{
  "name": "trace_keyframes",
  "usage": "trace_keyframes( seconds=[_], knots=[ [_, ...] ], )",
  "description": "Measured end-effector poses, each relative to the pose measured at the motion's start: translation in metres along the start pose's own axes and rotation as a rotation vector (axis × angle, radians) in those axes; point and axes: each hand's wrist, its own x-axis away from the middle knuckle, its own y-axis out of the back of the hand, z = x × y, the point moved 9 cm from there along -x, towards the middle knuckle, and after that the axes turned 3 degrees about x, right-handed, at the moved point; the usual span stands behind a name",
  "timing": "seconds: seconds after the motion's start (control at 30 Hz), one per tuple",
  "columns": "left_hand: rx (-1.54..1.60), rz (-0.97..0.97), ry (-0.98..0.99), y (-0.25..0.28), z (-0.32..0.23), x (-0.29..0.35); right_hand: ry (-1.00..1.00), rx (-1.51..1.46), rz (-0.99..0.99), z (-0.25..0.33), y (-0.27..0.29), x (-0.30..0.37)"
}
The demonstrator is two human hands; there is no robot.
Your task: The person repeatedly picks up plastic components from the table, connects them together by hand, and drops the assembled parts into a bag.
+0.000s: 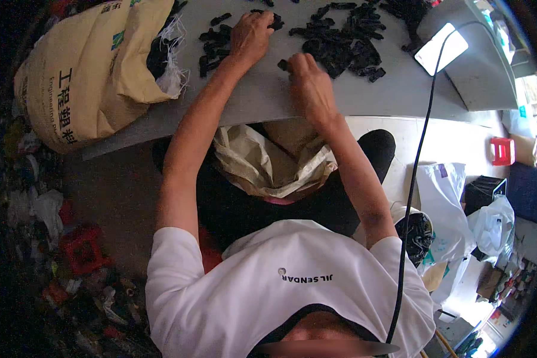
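Observation:
Small black pieces, seemingly moulded parts, lie in loose groups on the grey table (pixel 238 98). My left hand (pixel 252 37) reaches over the smaller group (pixel 212 45), its fingers bent closed against a black piece (pixel 275 21) at their tips. My right hand (pixel 310 83) is nearer the table's front edge and slightly blurred. Between its thumb and fingers it pinches another black piece (pixel 283 65), of which only the end shows. Just beyond and right of that hand spreads the larger pile of black pieces (pixel 346 45).
A tan printed sack (pixel 95 65) lies at the table's left, its frayed mouth towards the pieces. An open woven sack (pixel 268 161) sits between my knees. A lit white panel (pixel 441 49) and a black cable (pixel 422 131) are at right. Red stools (pixel 503 151) and bags stand around.

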Motion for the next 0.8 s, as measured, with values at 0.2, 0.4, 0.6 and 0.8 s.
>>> trace_keyframes(
  seconds=[0.2,0.4,0.6,0.8],
  knots=[
    [0.77,0.028,0.251,0.022,-0.013,0.022,-0.266,-0.869,-0.207,-0.036,0.039,0.028],
    [1.003,0.114,0.3,0.044,-0.076,0.07,-0.365,-0.958,-0.026,-0.028,0.046,0.048],
    [1.162,0.297,0.462,0.049,-0.107,0.095,-0.234,-0.683,-0.063,-0.012,0.056,0.058],
    [1.273,0.217,0.425,0.062,-0.125,0.11,-0.122,-0.578,-0.258,-0.004,0.078,0.074]
  ],
)
